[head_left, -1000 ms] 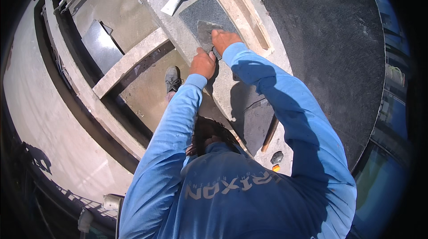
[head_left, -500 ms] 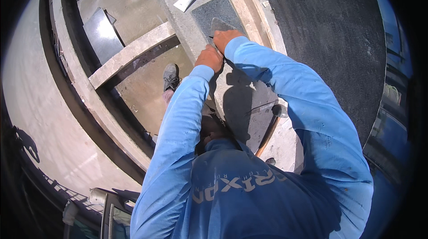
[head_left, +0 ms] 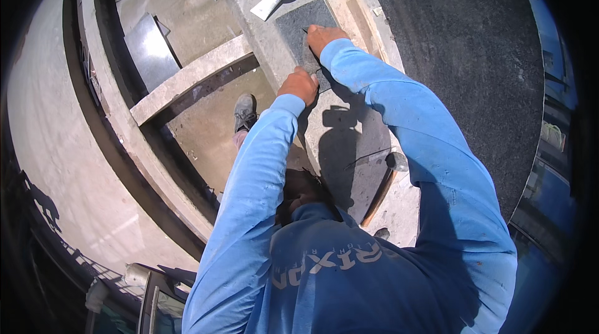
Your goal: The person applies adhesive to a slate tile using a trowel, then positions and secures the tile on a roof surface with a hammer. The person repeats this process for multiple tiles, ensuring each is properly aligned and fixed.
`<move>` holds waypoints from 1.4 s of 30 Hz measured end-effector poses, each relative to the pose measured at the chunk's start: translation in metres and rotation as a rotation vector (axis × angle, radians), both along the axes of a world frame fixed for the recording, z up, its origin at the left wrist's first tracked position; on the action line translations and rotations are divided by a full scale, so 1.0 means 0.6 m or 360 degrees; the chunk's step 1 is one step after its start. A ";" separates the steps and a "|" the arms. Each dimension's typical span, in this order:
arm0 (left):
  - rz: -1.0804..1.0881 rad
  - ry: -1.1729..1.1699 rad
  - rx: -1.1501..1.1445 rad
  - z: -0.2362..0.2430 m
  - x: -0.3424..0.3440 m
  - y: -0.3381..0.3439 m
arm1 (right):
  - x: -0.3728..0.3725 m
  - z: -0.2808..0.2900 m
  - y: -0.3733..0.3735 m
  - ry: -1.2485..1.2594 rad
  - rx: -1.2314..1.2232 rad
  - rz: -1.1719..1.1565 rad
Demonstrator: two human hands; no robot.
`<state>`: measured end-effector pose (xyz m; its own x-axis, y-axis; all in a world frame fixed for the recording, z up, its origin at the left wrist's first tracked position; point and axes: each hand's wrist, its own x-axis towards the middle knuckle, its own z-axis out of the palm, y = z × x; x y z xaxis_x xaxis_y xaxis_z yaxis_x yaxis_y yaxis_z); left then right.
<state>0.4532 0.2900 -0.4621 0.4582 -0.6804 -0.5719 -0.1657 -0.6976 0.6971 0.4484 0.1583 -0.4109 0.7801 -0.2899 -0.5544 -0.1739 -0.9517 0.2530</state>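
The dark grey slab (head_left: 301,14) lies directly beneath the fingers of my right hand (head_left: 326,37), its long axis running away from me, the far end leaning a little left. It reaches beyond those fingers and comes back toward my left hand (head_left: 301,86), which is at its near left corner. So my right hand is the nearer to its middle, my left to its near end.

My right fingers are curled closed around a tool (head_left: 305,29); only a dark tip pokes out to their left, the rest hidden under the hand. My left fingers are bent at the slab's edge; I cannot tell whether they grip it or only rest there.

Just right of my right fingers, a pale grooved block (head_left: 353,17) runs alongside the slab. Both forearms stretch forward, the right one slanting in from the right with its elbow out wide, the left one straighter and lower.
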 end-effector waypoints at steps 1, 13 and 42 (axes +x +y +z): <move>0.0002 0.0015 0.0043 0.007 0.002 -0.002 | 0.029 -0.002 -0.018 0.0009 0.0018 -0.0003; 0.0009 0.0029 0.0065 0.009 0.005 0.008 | -0.042 0.010 0.006 0.0041 0.0008 0.0032; -0.0067 -0.0079 0.0105 0.017 0.008 -0.005 | -0.081 0.016 -0.003 -0.0033 -0.0015 -0.0486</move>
